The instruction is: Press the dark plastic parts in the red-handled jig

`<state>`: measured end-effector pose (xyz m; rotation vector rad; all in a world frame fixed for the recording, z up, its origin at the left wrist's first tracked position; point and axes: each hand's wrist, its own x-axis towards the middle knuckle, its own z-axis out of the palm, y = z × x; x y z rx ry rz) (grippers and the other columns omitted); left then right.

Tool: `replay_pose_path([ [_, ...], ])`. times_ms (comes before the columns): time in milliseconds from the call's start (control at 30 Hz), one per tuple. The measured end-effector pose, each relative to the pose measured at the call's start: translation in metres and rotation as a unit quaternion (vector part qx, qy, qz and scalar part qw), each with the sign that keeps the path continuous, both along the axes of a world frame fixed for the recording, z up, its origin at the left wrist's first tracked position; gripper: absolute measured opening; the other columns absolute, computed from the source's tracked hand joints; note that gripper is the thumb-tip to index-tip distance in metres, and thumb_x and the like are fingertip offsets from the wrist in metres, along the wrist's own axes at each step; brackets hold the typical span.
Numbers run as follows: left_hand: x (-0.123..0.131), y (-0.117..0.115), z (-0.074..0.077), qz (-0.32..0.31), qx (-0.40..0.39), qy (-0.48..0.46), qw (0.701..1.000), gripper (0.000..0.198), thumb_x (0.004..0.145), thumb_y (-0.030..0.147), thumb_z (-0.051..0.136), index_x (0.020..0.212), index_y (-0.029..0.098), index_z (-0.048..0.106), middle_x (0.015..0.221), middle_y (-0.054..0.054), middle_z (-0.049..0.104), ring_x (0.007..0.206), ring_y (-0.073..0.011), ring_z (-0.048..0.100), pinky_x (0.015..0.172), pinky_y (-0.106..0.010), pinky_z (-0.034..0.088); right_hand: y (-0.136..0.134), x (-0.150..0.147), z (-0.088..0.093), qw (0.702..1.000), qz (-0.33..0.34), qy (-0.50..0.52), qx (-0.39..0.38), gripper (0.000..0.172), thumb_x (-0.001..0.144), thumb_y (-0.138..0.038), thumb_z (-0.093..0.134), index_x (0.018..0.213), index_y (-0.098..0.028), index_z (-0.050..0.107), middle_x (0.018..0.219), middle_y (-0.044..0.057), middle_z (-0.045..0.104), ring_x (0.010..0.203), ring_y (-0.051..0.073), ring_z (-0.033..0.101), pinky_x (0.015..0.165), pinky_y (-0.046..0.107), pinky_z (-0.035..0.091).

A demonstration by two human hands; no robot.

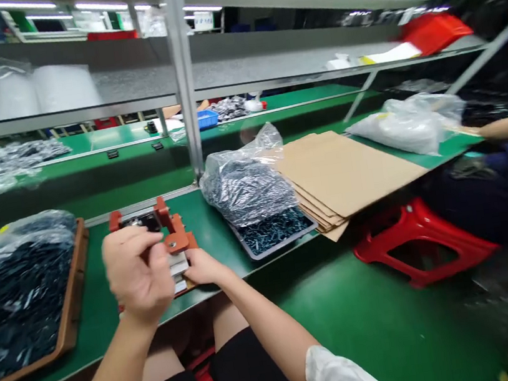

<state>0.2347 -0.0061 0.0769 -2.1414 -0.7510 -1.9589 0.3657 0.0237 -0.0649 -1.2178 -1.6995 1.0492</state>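
Observation:
A small bench fixture (177, 242) with orange-red brackets and a pale metal block stands on the green worktable, between my two hands. My left hand (138, 273) is raised over its left side with the fingers curled in; whatever they may hold is hidden. Against the lower right side of the fixture, my right hand (203, 267) presses at the metal block, its fingertips partly out of sight. Left of the fixture, a brown tray (73, 298) holds a heap of dark thin pieces under clear plastic. To the right, a grey tray (256, 255) carries similar small dark pieces.
A plastic bag of dark pieces (256, 190) rests on the grey tray. Flat cardboard sheets (350, 170) overhang the table edge. Beyond lies a white plastic bag (400, 125), near another person's arm (500, 128). A metal post (184, 80) rises behind; a red stool (424, 242) stands at right.

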Motion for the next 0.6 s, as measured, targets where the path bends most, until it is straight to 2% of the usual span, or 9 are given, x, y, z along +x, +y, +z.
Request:
replay_pose_path([
  [67, -0.002, 0.011, 0.010, 0.017, 0.014, 0.041, 0.999, 0.007, 0.091, 0.017, 0.057, 0.095, 0.021, 0.062, 0.087, -0.004, 0.063, 0.084, -0.0197, 0.061, 0.081, -0.036, 0.050, 0.000, 0.000, -0.003, 1.000, 0.018, 0.018, 0.012, 0.028, 0.078, -0.005, 0.056, 0.091, -0.018, 0.076, 0.098, 0.001, 0.080, 0.096, 0.022, 0.073, 0.090, 0.030, 0.054],
  [167, -0.002, 0.046, 0.037, 0.037, -0.058, 0.067, 0.995, 0.012, 0.100, 0.025, 0.049, 0.099, 0.019, 0.060, 0.089, -0.004, 0.062, 0.084, -0.0176, 0.060, 0.082, -0.034, 0.049, 0.000, 0.000, -0.010, 0.999, 0.006, 0.012, 0.030, 0.027, 0.080, -0.008, 0.055, 0.094, -0.017, 0.075, 0.100, 0.004, 0.079, 0.096, 0.022, 0.072, 0.090, 0.032, 0.054],
  [267, -0.005, 0.079, 0.057, -0.016, -0.167, 0.061, 0.984, 0.028, 0.106, 0.036, 0.037, 0.111, 0.018, 0.058, 0.091, -0.004, 0.063, 0.085, -0.0160, 0.063, 0.085, -0.034, 0.051, -0.004, -0.002, -0.014, 0.998, -0.011, -0.027, 0.048, 0.028, 0.082, -0.011, 0.054, 0.100, -0.017, 0.075, 0.099, 0.005, 0.078, 0.095, 0.023, 0.071, 0.091, 0.034, 0.054],
  [333, -0.013, 0.084, 0.056, -0.049, -0.201, 0.062, 0.976, 0.035, 0.107, 0.040, 0.032, 0.123, 0.019, 0.056, 0.100, -0.005, 0.066, 0.093, -0.0166, 0.065, 0.090, -0.035, 0.052, -0.008, -0.005, -0.014, 0.996, -0.019, -0.036, 0.078, 0.033, 0.082, -0.010, 0.054, 0.107, -0.019, 0.074, 0.108, 0.006, 0.076, 0.103, 0.024, 0.069, 0.097, 0.037, 0.053],
  [367, -0.020, 0.080, 0.049, -0.048, -0.204, 0.058, 0.976, 0.038, 0.107, 0.041, 0.032, 0.130, 0.020, 0.053, 0.110, -0.008, 0.066, 0.102, -0.0182, 0.065, 0.095, -0.036, 0.052, -0.010, -0.006, -0.014, 0.994, -0.024, -0.035, 0.098, 0.037, 0.082, -0.011, 0.054, 0.112, -0.020, 0.073, 0.115, 0.007, 0.073, 0.110, 0.024, 0.067, 0.101, 0.038, 0.051],
  [433, -0.040, 0.063, 0.019, -0.008, -0.196, 0.041, 0.980, 0.044, 0.105, 0.041, 0.035, 0.143, 0.020, 0.045, 0.132, -0.013, 0.061, 0.122, -0.0226, 0.059, 0.106, -0.041, 0.048, -0.014, -0.009, -0.015, 0.991, -0.033, -0.031, 0.129, 0.040, 0.083, -0.013, 0.056, 0.119, -0.022, 0.071, 0.126, 0.008, 0.068, 0.120, 0.024, 0.063, 0.107, 0.040, 0.048],
  [467, -0.052, 0.054, -0.004, 0.020, -0.195, 0.030, 0.980, 0.047, 0.104, 0.041, 0.037, 0.146, 0.020, 0.042, 0.138, -0.014, 0.058, 0.128, -0.0246, 0.056, 0.109, -0.044, 0.046, -0.015, -0.010, -0.015, 0.990, -0.034, -0.033, 0.135, 0.040, 0.084, -0.014, 0.057, 0.121, -0.023, 0.070, 0.128, 0.008, 0.066, 0.121, 0.025, 0.062, 0.108, 0.040, 0.048],
  [533, -0.079, 0.039, -0.056, 0.109, -0.233, 0.025, 0.966, 0.050, 0.098, 0.043, 0.049, 0.141, 0.017, 0.048, 0.133, -0.016, 0.061, 0.126, -0.0290, 0.057, 0.111, -0.049, 0.044, -0.015, -0.013, -0.016, 0.991, -0.031, -0.040, 0.123, 0.039, 0.085, -0.016, 0.058, 0.121, -0.023, 0.070, 0.127, 0.008, 0.065, 0.121, 0.024, 0.063, 0.108, 0.040, 0.049],
  [600, -0.101, 0.032, -0.106, 0.140, -0.333, 0.083, 0.929, 0.055, 0.089, 0.049, 0.060, 0.131, 0.015, 0.058, 0.128, -0.018, 0.065, 0.122, -0.0349, 0.060, 0.109, -0.054, 0.045, -0.015, -0.016, -0.017, 0.993, -0.037, -0.048, 0.100, 0.037, 0.085, -0.017, 0.059, 0.120, -0.022, 0.070, 0.126, 0.009, 0.066, 0.120, 0.025, 0.064, 0.106, 0.040, 0.050],
])
